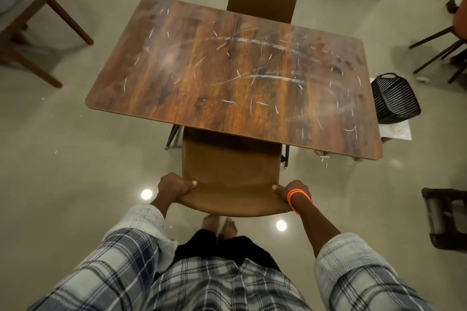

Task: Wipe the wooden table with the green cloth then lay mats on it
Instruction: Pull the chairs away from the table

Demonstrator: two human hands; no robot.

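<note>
Beyond our left hand (177,185) and right hand (290,190), both clamped on the brown chair (231,174) back, lies the scratched wooden table (235,76).

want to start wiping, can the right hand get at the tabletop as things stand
Probably not yet. The right hand and left hand both grip the back of the chair, which stands between the person and the table. The tabletop itself is bare, but no cloth shows in view.

Dim warm light, ceiling-lamp glare spots on glossy floor (75,159), wide-angle edge distortion
</note>
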